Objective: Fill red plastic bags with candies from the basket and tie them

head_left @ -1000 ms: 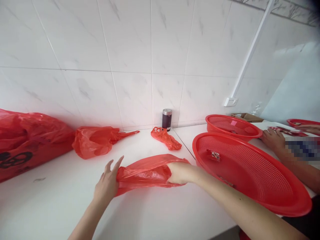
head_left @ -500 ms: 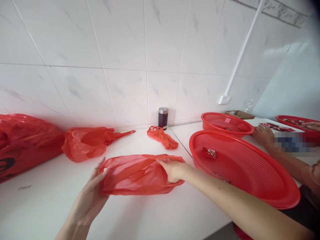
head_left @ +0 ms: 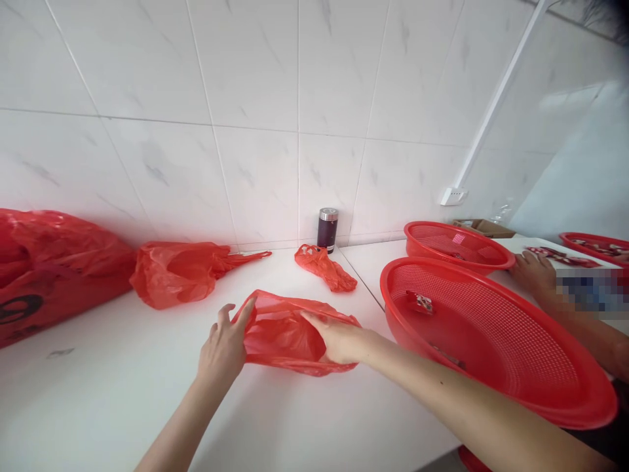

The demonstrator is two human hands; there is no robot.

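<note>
A thin red plastic bag is stretched between my two hands above the white table, its mouth facing me. My left hand grips the left rim of the bag, with the rim between its spread fingers. My right hand reaches inside the mouth from the right; its fingers are apart and press against the plastic, and some fingertips are hidden. To the right stands a large red mesh basket with a small packet on its inner side.
Against the wall lie a bulky red bag, a crumpled red bag and a smaller one. A dark tumbler stands behind. Another red basket and a co-worker's hand are at the right.
My left hand has moved right along with the bag's left edge and turned its back toward me. The bag's mouth is narrower from side to side. My right hand stays inside it.
</note>
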